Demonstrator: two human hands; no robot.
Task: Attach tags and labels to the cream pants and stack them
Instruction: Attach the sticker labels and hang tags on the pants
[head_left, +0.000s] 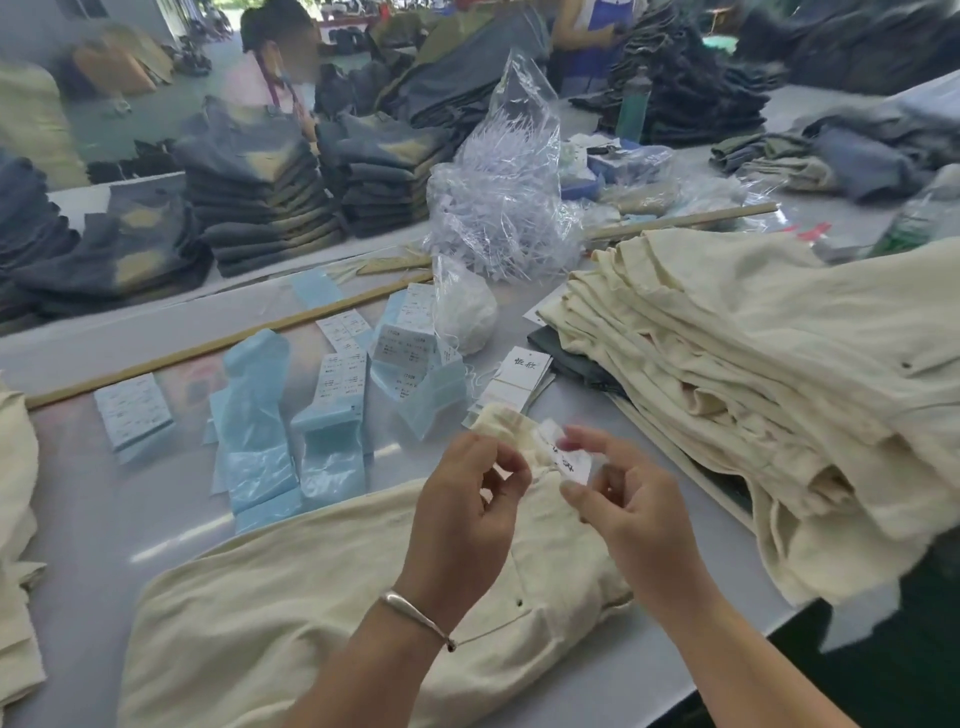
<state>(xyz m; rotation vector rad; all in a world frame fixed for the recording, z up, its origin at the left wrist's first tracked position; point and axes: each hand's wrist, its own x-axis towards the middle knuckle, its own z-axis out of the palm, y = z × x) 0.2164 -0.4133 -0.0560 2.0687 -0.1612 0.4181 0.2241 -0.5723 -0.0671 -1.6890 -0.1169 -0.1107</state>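
Observation:
A folded pair of cream pants lies on the grey table in front of me. My left hand pinches the raised waistband corner of these pants. My right hand pinches a small white tag with black print against that waistband. A tall pile of cream pants rises at the right. White hang tags lie just beyond my hands. Sheets of printed labels on blue backing are spread across the middle of the table.
A clear bag of white plastic fasteners stands behind the labels, with a white ball of string in plastic beside it. A wooden stick lies across the table. More cream cloth sits at the left edge. Stacks of dark jeans and two people fill the background.

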